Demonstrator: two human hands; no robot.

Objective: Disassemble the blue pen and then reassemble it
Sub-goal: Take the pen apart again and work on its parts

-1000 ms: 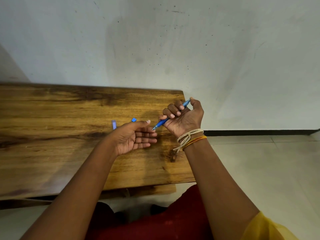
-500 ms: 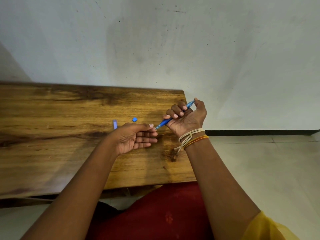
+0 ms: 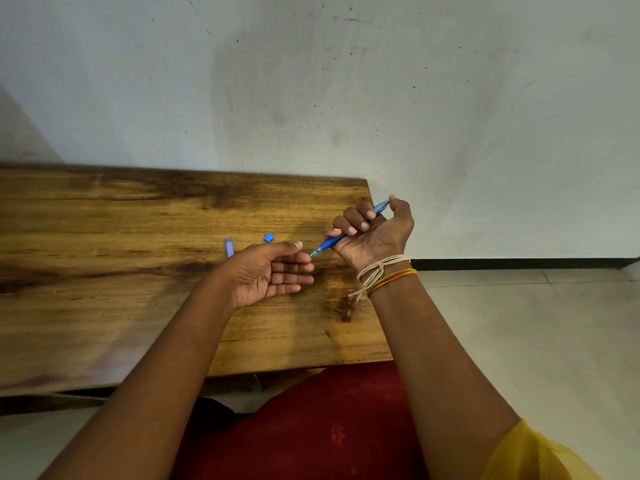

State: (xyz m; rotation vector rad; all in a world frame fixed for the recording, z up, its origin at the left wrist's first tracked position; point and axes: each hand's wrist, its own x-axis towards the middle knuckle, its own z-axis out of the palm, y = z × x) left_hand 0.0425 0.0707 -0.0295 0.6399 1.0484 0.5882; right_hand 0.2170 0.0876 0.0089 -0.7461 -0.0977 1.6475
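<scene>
The blue pen (image 3: pixel 341 235) slants over the desk's (image 3: pixel 104 306) right edge in the fist of the right hand (image 3: pixel 375 233), tip down-left and now touching the left hand's fingertips (image 3: pixel 308 258), where a second ago it met the thumb. The left hand (image 3: pixel 273 271) has opened, palm up, holding nothing. Two small blue parts, a pale strip (image 3: pixel 229 247) and a cap (image 3: pixel 268 238), stay put behind it
</scene>
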